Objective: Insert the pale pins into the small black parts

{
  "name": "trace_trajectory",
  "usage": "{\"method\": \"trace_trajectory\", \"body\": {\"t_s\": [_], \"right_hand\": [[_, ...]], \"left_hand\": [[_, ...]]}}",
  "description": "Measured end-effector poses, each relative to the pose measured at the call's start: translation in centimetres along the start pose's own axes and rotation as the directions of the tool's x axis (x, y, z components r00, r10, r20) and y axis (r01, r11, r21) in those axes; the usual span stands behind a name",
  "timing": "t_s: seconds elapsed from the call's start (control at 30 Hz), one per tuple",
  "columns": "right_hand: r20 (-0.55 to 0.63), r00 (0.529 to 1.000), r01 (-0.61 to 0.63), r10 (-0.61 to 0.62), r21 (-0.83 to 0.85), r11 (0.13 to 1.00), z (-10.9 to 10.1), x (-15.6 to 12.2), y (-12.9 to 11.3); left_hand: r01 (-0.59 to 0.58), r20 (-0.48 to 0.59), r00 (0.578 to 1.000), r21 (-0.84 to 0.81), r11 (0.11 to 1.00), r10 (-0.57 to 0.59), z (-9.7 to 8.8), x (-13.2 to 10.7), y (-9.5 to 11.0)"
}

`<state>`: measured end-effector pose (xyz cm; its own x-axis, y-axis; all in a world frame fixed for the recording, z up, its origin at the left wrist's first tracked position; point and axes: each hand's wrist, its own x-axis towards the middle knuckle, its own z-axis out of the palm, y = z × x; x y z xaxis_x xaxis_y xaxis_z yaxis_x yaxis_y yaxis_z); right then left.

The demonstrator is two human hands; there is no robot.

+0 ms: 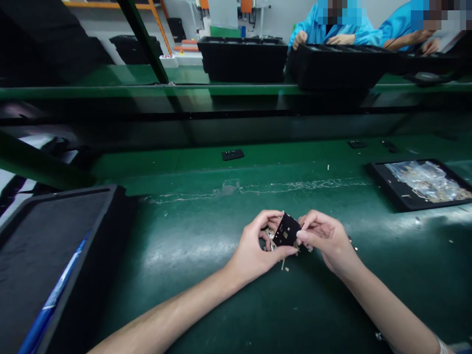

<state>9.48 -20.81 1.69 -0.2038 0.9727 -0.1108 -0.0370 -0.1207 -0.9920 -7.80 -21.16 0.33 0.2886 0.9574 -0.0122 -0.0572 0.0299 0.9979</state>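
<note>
A small flat black plate (286, 230) with several light spots and small cut-outs is held tilted above the green bench. My left hand (256, 243) is curled around its left side, with the thumb below and the fingers at the top edge. At its right edge, my right hand (324, 236) pinches with thumb and fingertips. Whether a tiny piece sits in that pinch cannot be made out. Beneath and around the hands lie small pale scraps (287, 269), partly hidden by the fingers.
A black tray (400, 196) with a clear bag and small pieces is at right. At left stands a black foam-like box (114, 206) with a blue strip (55, 300). Another black plate (233, 155) lies farther back. Behind a green ledge (236, 89), two people in blue work at black crates (243, 59).
</note>
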Motion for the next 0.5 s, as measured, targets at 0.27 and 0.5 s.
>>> {"method": "trace_trajectory", "body": {"t_s": [0.27,0.5], "right_hand": [[0.002,0.994,0.11,-0.11,-0.081,0.991,0.55,-0.66,0.53],[0.065,0.992,0.112,-0.108,-0.067,0.991,0.41,-0.72,0.49]], "left_hand": [[-0.137,0.016,0.991,0.144,0.98,0.136,0.42,-0.61,-0.85],[-0.325,0.085,0.946,0.226,0.918,0.314,0.05,-0.57,-0.84]]}}
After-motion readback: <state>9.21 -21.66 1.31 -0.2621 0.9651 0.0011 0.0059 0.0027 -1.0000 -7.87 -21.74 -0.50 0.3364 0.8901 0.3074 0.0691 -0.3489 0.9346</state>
